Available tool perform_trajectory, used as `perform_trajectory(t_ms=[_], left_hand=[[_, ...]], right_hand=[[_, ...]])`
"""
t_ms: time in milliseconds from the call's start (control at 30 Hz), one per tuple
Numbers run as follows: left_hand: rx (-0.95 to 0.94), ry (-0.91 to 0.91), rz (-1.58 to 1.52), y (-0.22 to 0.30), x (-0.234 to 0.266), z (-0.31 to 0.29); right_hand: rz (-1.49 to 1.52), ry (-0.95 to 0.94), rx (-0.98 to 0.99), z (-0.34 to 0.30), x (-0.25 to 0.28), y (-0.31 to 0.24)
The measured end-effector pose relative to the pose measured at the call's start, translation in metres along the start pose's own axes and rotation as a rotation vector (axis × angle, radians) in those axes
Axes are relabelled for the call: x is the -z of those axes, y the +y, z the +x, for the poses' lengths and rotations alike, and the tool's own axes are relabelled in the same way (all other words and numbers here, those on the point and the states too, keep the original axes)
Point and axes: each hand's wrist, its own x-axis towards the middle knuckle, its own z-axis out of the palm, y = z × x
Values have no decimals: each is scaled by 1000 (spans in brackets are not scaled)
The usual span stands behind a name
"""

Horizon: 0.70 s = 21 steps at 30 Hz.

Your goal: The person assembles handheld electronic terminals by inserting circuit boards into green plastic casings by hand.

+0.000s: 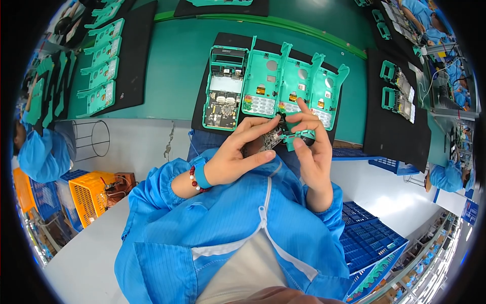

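Left hand point(234, 156) slanted, gripping board point(273, 138); right hand point(314, 152) upright, pinching green part point(289, 142)

The left hand point(232, 157) and right hand point(315, 152) face each other, both partly curled

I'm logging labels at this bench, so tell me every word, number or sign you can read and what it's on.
Nothing is clearly readable.
Keypads: any markings too small.
Large circuit board: print too small.
Blue sign, far right: too small and blurred.
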Motion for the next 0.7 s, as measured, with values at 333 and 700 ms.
perform_trajectory(t_ms=[333,700], left_hand=[[-76,12,236,11,1,3],[-227,45,635,20,5,1]], right_hand=[[-128,-25,37,-3,10,4],[-131,85,217,-18,19,12]])
